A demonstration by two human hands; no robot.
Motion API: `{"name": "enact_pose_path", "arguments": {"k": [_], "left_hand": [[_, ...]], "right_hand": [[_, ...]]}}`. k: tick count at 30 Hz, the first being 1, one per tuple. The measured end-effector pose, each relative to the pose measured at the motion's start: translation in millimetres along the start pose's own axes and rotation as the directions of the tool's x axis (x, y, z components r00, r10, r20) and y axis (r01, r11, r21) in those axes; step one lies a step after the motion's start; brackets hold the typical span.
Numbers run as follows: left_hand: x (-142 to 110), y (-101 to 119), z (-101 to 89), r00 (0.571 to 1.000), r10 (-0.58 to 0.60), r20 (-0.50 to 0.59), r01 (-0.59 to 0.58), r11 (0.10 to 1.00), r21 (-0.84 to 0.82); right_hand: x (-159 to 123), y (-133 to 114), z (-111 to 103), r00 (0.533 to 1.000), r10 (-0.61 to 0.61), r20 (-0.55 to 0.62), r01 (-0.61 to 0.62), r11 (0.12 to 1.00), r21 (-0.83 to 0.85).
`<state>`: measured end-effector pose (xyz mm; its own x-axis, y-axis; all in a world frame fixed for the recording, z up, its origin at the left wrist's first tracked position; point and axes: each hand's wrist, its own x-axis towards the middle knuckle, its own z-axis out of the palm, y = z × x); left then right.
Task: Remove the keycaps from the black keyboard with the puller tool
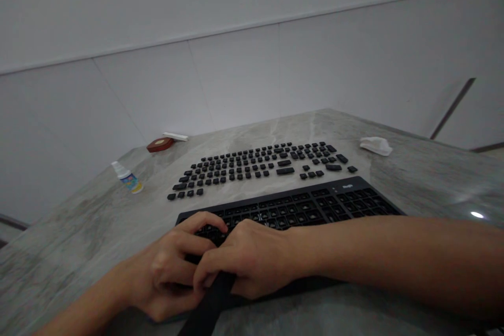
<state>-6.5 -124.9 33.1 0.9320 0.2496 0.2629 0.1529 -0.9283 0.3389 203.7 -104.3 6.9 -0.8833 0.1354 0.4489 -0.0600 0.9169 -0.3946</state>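
A black keyboard (315,209) with its keycaps off lies on the table in front of me, its key wells bare. Across its left end, my left hand (167,265) holds it with bent, parted fingers. My right hand (246,260) crosses over the keyboard beside the left and is closed around a flat black handle (208,307). That handle slants down toward the bottom edge of the view; its working end is hidden under my fingers. Behind the keyboard, the loose black keycaps (239,161) are laid out in keyboard order.
A small white spray bottle (128,177) with a colourful label lies at the left. Farther back are a reddish-brown box (159,144) and a thin white bar (175,136). A crumpled white tissue (376,145) is at the right. The wall (244,73) rises behind the grey marbled table (79,236).
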Motion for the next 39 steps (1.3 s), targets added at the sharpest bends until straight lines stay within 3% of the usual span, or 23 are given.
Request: {"name": "enact_pose_path", "arguments": {"k": [5, 7, 9, 11, 14, 15, 17, 20, 23, 27, 30, 33, 39], "left_hand": [[1, 4, -15.9, 0.998, -0.068, 0.01, 0.069, 0.977, -0.202], [0, 5, -19.3, 0.993, -0.096, -0.071, 0.076, 0.966, -0.246], [-4, 3, -17.1, 0.975, -0.137, -0.174, 0.093, 0.967, -0.239], [-7, 1, -10.2, 0.941, -0.197, -0.275, 0.131, 0.962, -0.241], [-6, 1, 2.3, 0.925, -0.259, -0.279, 0.223, 0.963, -0.154], [-4, 3, 5.6, 0.943, -0.244, -0.226, 0.235, 0.97, -0.068], [4, 8, 10.3, 0.978, -0.178, -0.107, 0.189, 0.976, 0.108], [15, 17, 14.6, 0.993, -0.095, -0.066, 0.108, 0.967, 0.23], [17, 23, 17.2, 0.993, -0.065, -0.098, 0.089, 0.958, 0.274], [16, 26, 19.5, 0.984, -0.148, -0.101, 0.165, 0.967, 0.192], [22, 31, 25.4, 0.966, -0.252, -0.05, 0.257, 0.939, 0.229], [30, 35, 34.9, 0.965, -0.255, -0.062, 0.261, 0.906, 0.334], [36, 35, 39.6, 0.958, -0.278, -0.065, 0.286, 0.928, 0.239]], "right_hand": [[1, 0, 0, 0.996, 0.088, -0.004, -0.082, 0.941, 0.33], [3, -2, 1, 0.985, 0.148, -0.089, -0.086, 0.866, 0.492], [7, -1, 0, 0.936, 0.268, -0.229, -0.067, 0.774, 0.629], [11, 5, -3, 0.807, 0.468, -0.359, -0.073, 0.684, 0.726], [14, 23, -12, 0.538, 0.732, -0.418, -0.077, 0.537, 0.84], [15, 29, -15, 0.476, 0.778, -0.41, -0.067, 0.497, 0.865], [14, 40, -20, 0.415, 0.805, -0.424, -0.071, 0.493, 0.867], [12, 44, -21, 0.423, 0.757, -0.498, -0.145, 0.599, 0.788], [10, 35, -16, 0.497, 0.689, -0.527, -0.205, 0.684, 0.7], [9, 25, -14, 0.577, 0.619, -0.532, -0.248, 0.754, 0.608], [10, 25, -15, 0.58, 0.621, -0.526, -0.244, 0.749, 0.615], [10, 27, -15, 0.578, 0.631, -0.518, -0.245, 0.739, 0.628], [10, 26, -14, 0.593, 0.609, -0.526, -0.28, 0.769, 0.575]]}}
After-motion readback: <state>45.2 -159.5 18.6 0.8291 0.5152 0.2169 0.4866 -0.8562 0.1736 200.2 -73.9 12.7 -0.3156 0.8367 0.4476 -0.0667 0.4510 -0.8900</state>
